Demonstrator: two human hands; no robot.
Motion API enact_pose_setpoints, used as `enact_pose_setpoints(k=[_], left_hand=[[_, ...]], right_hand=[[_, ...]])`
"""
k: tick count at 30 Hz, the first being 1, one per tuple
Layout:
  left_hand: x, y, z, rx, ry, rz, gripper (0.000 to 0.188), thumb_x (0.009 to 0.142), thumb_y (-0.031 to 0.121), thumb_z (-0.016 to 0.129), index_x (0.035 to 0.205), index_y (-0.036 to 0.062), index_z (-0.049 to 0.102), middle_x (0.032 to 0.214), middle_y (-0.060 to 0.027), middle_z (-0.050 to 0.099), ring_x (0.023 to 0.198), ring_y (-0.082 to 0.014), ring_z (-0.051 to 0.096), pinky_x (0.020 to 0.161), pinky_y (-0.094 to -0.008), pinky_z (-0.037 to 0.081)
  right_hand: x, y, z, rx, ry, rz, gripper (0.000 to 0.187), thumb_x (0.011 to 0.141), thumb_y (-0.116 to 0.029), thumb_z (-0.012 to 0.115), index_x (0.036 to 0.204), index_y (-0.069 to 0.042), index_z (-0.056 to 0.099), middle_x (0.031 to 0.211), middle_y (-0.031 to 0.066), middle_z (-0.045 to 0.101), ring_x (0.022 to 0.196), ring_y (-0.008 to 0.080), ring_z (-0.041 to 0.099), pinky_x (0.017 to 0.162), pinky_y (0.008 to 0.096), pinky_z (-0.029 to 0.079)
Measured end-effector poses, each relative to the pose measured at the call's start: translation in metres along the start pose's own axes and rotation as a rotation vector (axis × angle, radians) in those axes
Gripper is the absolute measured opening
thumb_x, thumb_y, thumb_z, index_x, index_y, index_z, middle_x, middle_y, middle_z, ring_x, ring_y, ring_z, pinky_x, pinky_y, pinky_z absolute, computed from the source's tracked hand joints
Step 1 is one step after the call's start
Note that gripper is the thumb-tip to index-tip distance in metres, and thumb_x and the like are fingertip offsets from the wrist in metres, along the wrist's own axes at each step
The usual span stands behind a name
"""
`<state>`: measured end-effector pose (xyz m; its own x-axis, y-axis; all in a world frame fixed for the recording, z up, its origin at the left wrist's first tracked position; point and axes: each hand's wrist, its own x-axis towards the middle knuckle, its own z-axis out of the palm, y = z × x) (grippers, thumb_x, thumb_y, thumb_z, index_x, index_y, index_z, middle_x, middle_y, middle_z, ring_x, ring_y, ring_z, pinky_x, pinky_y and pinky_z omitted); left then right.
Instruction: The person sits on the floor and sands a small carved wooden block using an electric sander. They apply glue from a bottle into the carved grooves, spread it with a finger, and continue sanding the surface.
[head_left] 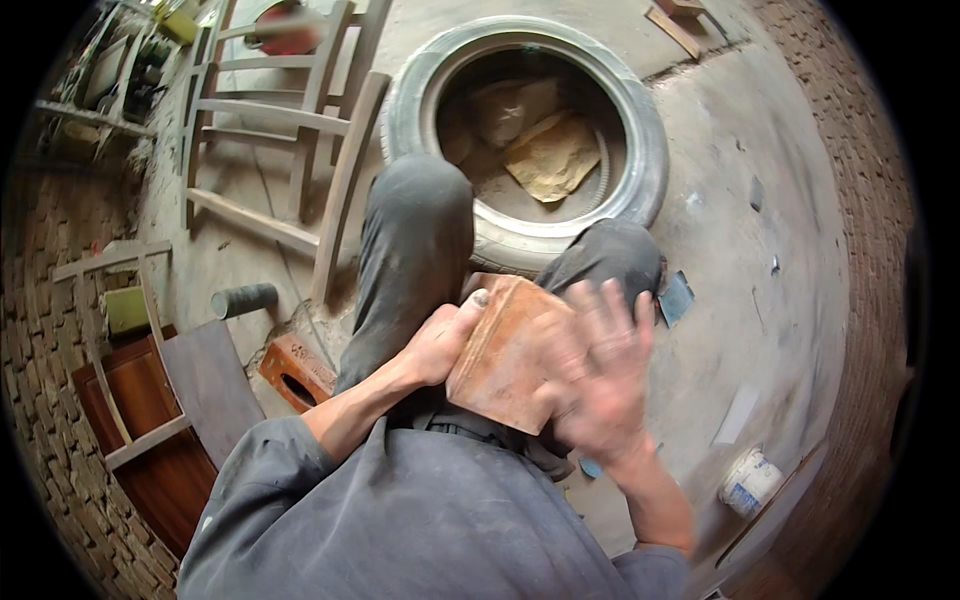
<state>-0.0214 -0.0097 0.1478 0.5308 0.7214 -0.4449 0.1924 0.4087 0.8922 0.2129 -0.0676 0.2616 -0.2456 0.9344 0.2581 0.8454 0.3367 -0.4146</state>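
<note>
Wooden block (pixel 505 355) resting on the lap at picture centre, long axis running 1 to 7 o'clock. Left hand (pixel 440 345) gripping its 9 o'clock edge, thumb on top; right hand (pixel 597 375) open, blurred, flat against the 3 o'clock side. Both equally near.

Bare concrete floor (pixel 740 250) right of the tyre (pixel 520 130) gives free passage; left of the tyre, wooden chair frames (pixel 290 130), a brick (pixel 297 370) and boards block.
</note>
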Motion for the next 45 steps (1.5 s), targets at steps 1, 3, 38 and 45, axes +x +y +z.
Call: enact_pose_setpoints(k=[1,3,38,45], left_hand=[[-0.003,-0.005,0.0,0.072,0.044,0.09,0.061,0.113,0.041,0.032,0.108,-0.0051,0.071,0.094,-0.0114,0.074,0.09,-0.017,0.066,0.086,-0.0351,0.053],[-0.003,-0.014,0.003,-0.061,0.071,0.184,0.046,0.11,0.027,0.036,0.115,-0.0049,0.069,0.101,-0.0136,0.073,0.093,-0.0205,0.068,0.088,-0.0369,0.053],[-0.008,0.016,0.004,-0.023,0.043,-0.105,0.086,0.11,0.062,0.028,0.094,-0.0084,0.075,0.084,-0.0112,0.074,0.083,-0.0149,0.065,0.081,-0.0337,0.053],[-0.004,0.019,0.005,-0.048,0.024,-0.092,0.086,0.11,0.061,0.029,0.09,-0.0086,0.074,0.08,-0.0103,0.073,0.082,-0.0146,0.064,0.08,-0.0339,0.053]], right_hand=[[-0.004,0.019,0.002,-0.016,0.143,0.071,0.045,0.096,-0.031,0.072,0.137,-0.014,0.066,0.144,0.0152,0.06,0.132,0.0371,0.056,0.116,0.0568,0.036],[-0.021,0.059,0.006,0.063,0.508,0.335,0.023,0.097,-0.008,0.067,0.12,-0.006,0.07,0.119,0.0151,0.07,0.099,0.0301,0.068,0.095,0.0422,0.053],[-0.238,0.287,0.288,-0.154,0.343,1.526,0.026,0.092,-0.026,0.073,0.116,-0.019,0.069,0.114,0.009,0.07,0.116,0.0356,0.061,0.096,0.0518,0.048],[-0.245,0.271,0.27,-0.171,0.393,1.277,0.024,0.096,-0.016,0.065,0.119,-0.013,0.063,0.115,0.011,0.07,0.111,0.0339,0.065,0.095,0.048,0.051]])
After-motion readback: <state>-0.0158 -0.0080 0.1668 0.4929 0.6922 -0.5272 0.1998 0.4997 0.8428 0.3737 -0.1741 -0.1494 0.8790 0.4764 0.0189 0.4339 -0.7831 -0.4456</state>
